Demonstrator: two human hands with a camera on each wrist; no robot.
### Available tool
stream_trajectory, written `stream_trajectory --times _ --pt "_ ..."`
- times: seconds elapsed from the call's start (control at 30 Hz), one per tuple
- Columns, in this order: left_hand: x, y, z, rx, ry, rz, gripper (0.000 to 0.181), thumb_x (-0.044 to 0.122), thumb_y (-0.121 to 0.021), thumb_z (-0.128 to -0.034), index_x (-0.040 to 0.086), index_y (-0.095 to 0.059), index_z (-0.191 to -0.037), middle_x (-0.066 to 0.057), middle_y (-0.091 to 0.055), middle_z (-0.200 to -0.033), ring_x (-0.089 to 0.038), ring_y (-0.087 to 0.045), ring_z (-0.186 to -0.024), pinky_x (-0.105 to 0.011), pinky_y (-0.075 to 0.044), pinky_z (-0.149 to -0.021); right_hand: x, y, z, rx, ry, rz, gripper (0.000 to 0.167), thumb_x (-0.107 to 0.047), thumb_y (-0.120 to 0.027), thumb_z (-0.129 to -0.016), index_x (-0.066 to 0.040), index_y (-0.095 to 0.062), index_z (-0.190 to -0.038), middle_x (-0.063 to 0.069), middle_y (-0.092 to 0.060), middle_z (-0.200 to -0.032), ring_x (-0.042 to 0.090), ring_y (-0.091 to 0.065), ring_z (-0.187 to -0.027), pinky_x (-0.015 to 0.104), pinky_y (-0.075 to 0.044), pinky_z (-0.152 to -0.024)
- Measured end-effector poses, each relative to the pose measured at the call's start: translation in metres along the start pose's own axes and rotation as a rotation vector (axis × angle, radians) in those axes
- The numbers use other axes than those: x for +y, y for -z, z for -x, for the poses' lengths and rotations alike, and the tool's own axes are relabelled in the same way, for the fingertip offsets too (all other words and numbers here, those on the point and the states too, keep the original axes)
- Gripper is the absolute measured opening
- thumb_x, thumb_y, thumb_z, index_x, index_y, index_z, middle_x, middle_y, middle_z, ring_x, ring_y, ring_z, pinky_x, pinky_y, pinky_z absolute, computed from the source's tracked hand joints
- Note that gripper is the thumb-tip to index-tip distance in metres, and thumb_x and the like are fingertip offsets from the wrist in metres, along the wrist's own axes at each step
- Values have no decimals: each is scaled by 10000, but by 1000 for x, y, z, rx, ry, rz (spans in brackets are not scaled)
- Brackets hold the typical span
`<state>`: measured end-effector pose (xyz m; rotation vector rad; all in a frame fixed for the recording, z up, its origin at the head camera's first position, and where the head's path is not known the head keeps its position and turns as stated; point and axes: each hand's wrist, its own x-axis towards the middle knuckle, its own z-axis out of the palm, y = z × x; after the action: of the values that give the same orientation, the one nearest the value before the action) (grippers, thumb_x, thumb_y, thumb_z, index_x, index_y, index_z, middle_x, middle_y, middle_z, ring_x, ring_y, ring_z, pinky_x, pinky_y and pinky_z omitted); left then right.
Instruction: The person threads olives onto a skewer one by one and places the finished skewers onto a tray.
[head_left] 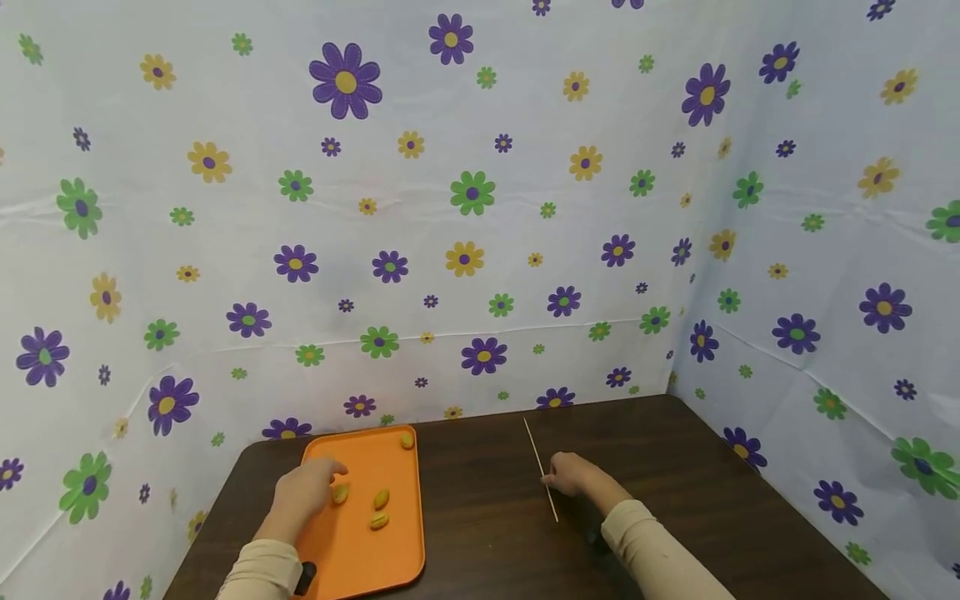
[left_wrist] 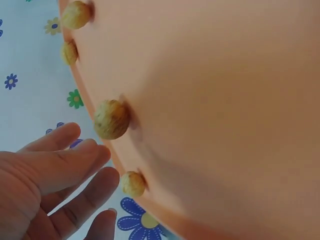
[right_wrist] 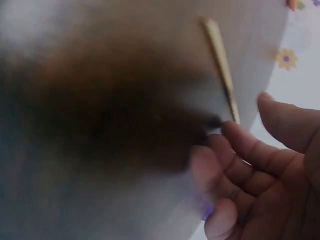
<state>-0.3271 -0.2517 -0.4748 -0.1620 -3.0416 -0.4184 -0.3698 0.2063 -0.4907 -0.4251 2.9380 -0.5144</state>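
Note:
My left hand [head_left: 303,493] hovers at the left side of an orange tray [head_left: 360,562], its fingers loosely bent with nothing between them. Several small yellowish-brown, rough oval pieces lie on the tray; the closest piece [left_wrist: 111,119] is just past my fingertips, and another piece [head_left: 382,499] sits nearer the tray's middle. A thin wooden skewer [head_left: 533,444] lies on the dark table, to the right of the tray. My right hand [head_left: 573,475] is at the skewer [right_wrist: 220,57], fingertips against or very near it. In the right wrist view, the thumb stands apart from the fingers.
The dark wooden table [head_left: 480,533] has rounded back corners. A white flowered sheet [head_left: 420,225] hangs behind it and along the right side. One more yellowish piece [head_left: 407,440] rests in the tray's far right corner.

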Motion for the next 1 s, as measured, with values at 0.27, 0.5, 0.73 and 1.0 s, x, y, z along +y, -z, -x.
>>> stream_trajectory --times 0.27,0.5,0.73,1.0 --pt "-6 -11 -2 -28 13 0 272 -16 -689 -872 102 -752 -1109 -106 -728 -1061 -347 -665 -1022 -645 -514 -852 -14 -9 7 45 -151 10 294 -241 -784 -899 -56 -584 -787 22 -528 -704 196 -487 -634 364 -432 -589" --pt "-5 -14 -3 -26 -39 -21 276 -22 -784 -790 125 -787 -1023 -126 -730 -1065 -373 -667 -996 -636 -537 -793 -16 -13 4 69 -299 16 145 -101 -708 -912 -58 -588 -845 71 -576 -786 257 -546 -707 437 -474 -638" --pt "-2 -11 1 -16 -18 -17 209 23 -810 -809 108 -769 -995 -103 -730 -999 -317 -673 -927 -621 -538 -792 -17 -17 0 88 -316 69 122 -81 -671 -929 -67 -594 -835 69 -597 -791 247 -569 -709 434 -499 -612" --pt "-7 -15 1 1 18 24 196 138 -873 -777 143 -739 -920 -4 -663 -823 -212 -613 -757 -526 -540 -704 -10 -13 1 190 -268 64 182 -82 -691 -928 -44 -592 -781 76 -592 -742 233 -575 -665 415 -505 -576"
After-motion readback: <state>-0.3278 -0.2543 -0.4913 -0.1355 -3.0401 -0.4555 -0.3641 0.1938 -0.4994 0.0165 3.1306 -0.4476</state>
